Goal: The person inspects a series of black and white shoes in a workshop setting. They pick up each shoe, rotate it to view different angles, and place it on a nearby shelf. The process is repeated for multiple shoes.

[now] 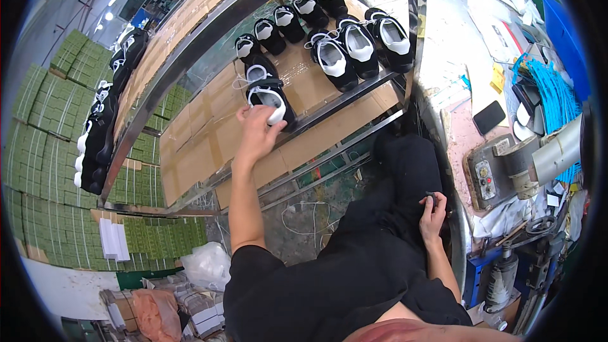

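Observation:
My left hand [256, 132] is stretched out to the cardboard-lined rack shelf, closed on the white heel of a black-and-white shoe [288, 111]. The fingers reach over the rim of the shoe's opening, and its toe points away from me, against another shoe [257, 72] behind it. Down by my right thigh, my right hand [433, 216] pinches a small dark piece [431, 197] too small to name. To the right on the same shelf stand three more black-and-white shoes, the middle one [358, 47] with white laces loose on top.
A metal rack frame [183, 31] crosses in front of me, with more shoes [101, 133] along its upper left tier. At right, a worktable [453, 130] bears a phone [489, 117], blue ties [550, 95] and a machine [491, 174]. Green stacked boxes [47, 145] stand at left.

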`<act>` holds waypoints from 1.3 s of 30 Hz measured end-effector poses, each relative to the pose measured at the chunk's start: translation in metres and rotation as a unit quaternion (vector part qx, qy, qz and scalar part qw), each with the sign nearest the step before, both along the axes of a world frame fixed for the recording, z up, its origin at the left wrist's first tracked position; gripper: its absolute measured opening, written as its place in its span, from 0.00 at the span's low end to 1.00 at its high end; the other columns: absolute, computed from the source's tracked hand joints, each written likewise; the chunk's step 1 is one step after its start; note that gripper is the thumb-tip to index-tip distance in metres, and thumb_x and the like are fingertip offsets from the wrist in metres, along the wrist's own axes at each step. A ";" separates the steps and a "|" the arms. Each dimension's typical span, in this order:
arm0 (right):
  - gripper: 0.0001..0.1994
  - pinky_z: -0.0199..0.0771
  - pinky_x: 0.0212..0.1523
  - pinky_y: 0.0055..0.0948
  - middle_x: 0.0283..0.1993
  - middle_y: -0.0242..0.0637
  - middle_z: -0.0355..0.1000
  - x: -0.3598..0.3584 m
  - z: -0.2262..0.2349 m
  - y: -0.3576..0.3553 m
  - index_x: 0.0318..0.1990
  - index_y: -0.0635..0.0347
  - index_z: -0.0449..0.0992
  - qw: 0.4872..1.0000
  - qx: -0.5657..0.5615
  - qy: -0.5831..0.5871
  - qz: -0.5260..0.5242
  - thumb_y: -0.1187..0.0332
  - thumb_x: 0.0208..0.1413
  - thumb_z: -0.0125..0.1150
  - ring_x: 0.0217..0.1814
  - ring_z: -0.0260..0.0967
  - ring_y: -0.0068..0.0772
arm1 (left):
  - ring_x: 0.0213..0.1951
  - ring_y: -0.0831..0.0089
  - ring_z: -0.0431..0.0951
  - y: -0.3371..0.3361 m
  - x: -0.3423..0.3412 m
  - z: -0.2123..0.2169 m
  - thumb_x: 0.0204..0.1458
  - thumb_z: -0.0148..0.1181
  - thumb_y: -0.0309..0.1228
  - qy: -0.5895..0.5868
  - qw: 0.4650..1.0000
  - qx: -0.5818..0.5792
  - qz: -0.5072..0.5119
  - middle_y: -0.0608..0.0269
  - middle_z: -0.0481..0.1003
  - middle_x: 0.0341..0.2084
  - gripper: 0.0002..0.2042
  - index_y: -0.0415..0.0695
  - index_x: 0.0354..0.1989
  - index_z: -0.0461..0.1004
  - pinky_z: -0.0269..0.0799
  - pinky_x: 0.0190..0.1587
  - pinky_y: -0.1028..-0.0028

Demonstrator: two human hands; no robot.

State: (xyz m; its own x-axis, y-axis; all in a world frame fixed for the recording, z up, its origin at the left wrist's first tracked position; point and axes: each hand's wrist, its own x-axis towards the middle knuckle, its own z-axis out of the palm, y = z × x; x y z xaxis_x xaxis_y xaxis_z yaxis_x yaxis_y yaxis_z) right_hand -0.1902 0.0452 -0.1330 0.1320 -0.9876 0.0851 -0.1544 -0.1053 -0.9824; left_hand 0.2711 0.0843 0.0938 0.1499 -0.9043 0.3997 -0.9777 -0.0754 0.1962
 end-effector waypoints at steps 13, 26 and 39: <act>0.09 0.70 0.35 0.24 0.28 0.35 0.73 0.001 -0.020 -0.012 0.47 0.66 0.69 0.999 0.024 0.043 -0.011 0.68 0.68 0.53 0.30 0.71 0.23 | 0.48 0.49 0.75 -0.031 0.204 -0.051 0.48 0.70 0.35 -0.059 0.975 -0.106 0.186 0.44 0.75 0.44 0.25 0.37 0.54 0.73 0.69 0.55 0.60; 0.10 0.72 0.36 0.25 0.29 0.36 0.74 0.010 -0.024 -0.007 0.48 0.67 0.69 0.999 0.046 0.023 -0.008 0.68 0.68 0.54 0.31 0.72 0.24 | 0.63 0.45 0.65 -0.052 0.243 -0.050 0.51 0.68 0.36 -0.027 0.939 -0.104 0.327 0.39 0.61 0.63 0.32 0.41 0.63 0.64 0.63 0.65 0.57; 0.10 0.69 0.49 0.27 0.47 0.42 0.72 -0.022 -0.092 -0.026 0.49 0.63 0.64 0.995 0.032 -0.071 0.065 0.77 0.63 0.53 0.43 0.68 0.26 | 0.54 0.41 0.74 0.183 0.125 0.268 0.44 0.72 0.49 -0.128 0.740 -0.191 0.632 0.38 0.75 0.51 0.45 0.42 0.66 0.55 0.68 0.57 0.52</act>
State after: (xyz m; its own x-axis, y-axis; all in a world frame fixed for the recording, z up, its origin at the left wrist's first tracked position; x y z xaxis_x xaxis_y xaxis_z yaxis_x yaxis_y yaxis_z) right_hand -0.2126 0.0193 -0.2252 0.2493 -0.9671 0.0504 -0.0024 -0.0527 -0.9986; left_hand 0.3962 0.2668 0.3613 0.6539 0.0811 0.7523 -0.1815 -0.9484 0.2600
